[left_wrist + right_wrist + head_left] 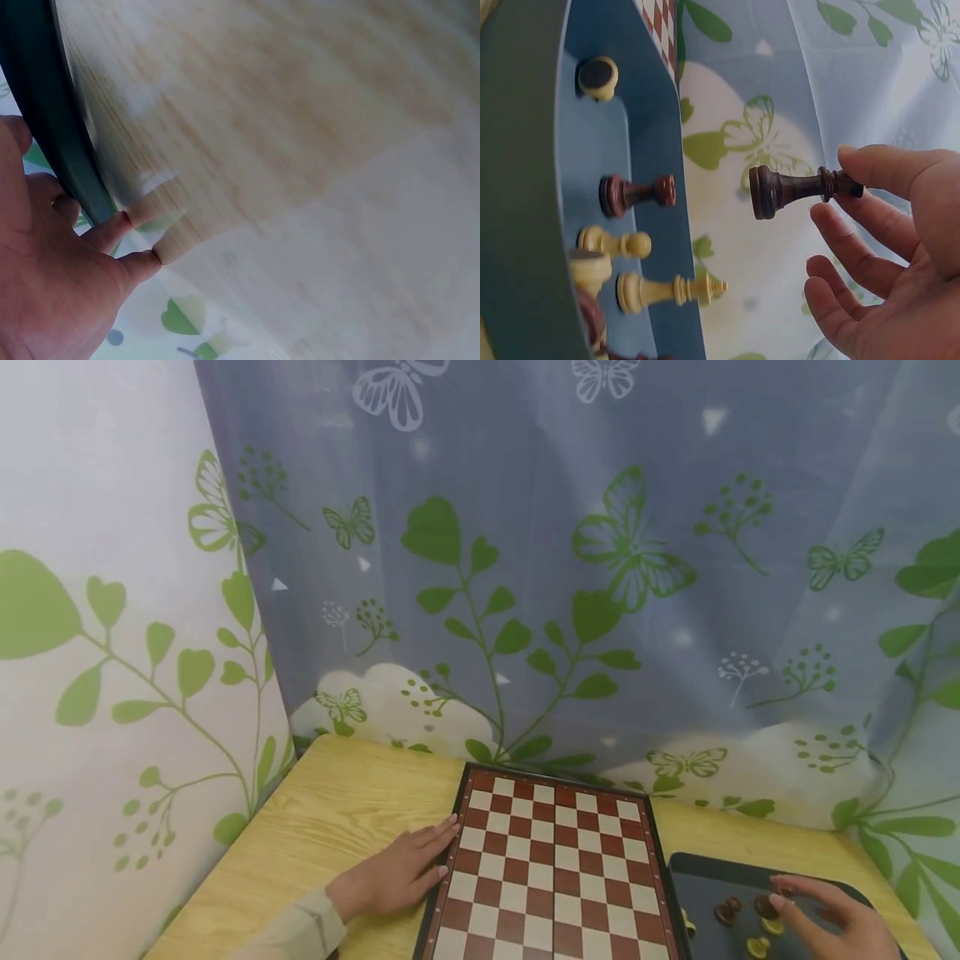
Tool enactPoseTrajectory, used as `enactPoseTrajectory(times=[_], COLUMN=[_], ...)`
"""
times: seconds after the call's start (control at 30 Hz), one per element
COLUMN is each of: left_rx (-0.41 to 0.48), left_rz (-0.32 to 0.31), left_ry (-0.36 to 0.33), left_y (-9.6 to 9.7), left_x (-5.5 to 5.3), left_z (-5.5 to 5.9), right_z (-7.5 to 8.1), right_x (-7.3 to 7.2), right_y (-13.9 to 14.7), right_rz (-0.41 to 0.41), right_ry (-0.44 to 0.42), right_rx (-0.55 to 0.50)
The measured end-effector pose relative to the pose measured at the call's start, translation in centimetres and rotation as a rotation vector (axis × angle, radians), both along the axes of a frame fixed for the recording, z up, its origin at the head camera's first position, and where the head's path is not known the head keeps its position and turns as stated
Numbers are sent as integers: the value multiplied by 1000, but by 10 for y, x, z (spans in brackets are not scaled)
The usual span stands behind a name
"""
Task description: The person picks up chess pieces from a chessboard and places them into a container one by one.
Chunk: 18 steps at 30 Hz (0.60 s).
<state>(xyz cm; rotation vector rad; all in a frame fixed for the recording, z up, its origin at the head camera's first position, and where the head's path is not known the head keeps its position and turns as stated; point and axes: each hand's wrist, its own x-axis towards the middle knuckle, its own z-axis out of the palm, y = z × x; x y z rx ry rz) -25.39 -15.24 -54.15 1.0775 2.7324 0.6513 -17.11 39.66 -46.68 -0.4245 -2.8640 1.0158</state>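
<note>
My left hand lies along the left edge of the chequered chessboard, fingers extended. In the left wrist view, the left hand has its fingertips at the board's dark edge and on the table. Over the dark tray my right hand pinches a dark brown chess piece by its upper end. The piece hangs sideways in the right wrist view, its wide base free and its top hidden by the fingers. In the tray are a brown rook, a cream pawn and a cream king.
Another cream piece lies near the tray's board-side wall, its dark underside showing. The tray stands right of the board on the yellow wooden table. A curtain printed with leaves and butterflies hangs behind the table.
</note>
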Motion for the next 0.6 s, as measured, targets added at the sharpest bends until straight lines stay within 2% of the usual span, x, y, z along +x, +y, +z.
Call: enactPoseTrajectory(times=[0.13, 0.33, 0.53, 0.6], left_rx=[6, -9, -13, -13], left_rz=[2, 9, 12, 14], left_ry=[-16, -11, -10, -8], left_y=[1, 1, -1, -1], left_x=[1, 2, 2, 3], left_z=[2, 2, 2, 2], right_z=[-6, -24, -41, -44], right_x=[-1, -4, -7, -7], right_y=[13, 36, 44, 45], right_rz=[-57, -71, -161, -174], right_ry=[13, -16, 77, 68], right_rx=[20, 22, 4, 1])
